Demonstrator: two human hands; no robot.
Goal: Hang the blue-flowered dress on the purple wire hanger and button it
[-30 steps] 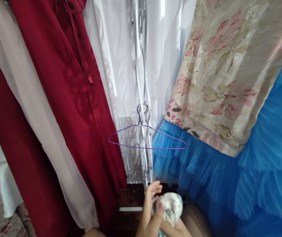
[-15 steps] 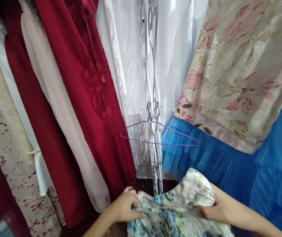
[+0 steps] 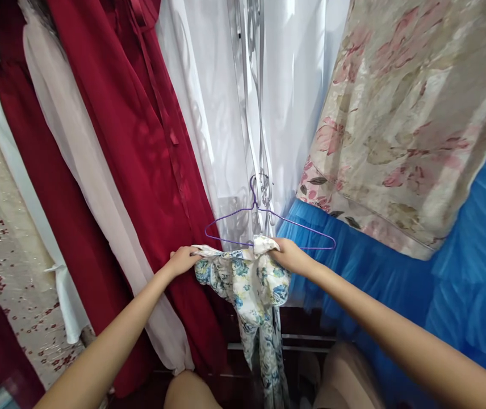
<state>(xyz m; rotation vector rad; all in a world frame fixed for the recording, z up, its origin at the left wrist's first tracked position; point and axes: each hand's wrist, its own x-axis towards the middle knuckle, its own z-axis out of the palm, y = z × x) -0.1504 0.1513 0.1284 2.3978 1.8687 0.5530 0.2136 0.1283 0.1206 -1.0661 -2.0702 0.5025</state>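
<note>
A white garment with blue and yellow-green flowers (image 3: 247,289) hangs down between my two hands, probably a dress or top with puffed sleeves. My left hand (image 3: 183,260) pinches its upper left edge. At the upper right edge, my right hand (image 3: 289,254) has its fingers closed on the cloth. Just above and behind the garment, a thin purple wire hanger (image 3: 230,215) hangs with nothing on it. Its lower bar is partly covered by the garment and my right hand.
White metal stand (image 3: 249,113) carries the hanger. Dark red dresses (image 3: 115,125) and a pale pink one (image 3: 76,130) hang at left. On the right are a floral beige dress (image 3: 396,125) and a blue ruffled tulle skirt (image 3: 366,272). My knees show below.
Both hands have moved up and forward with the floral garment, from the bottom of the view to just below the hanger. The garment now hangs at length below them.
</note>
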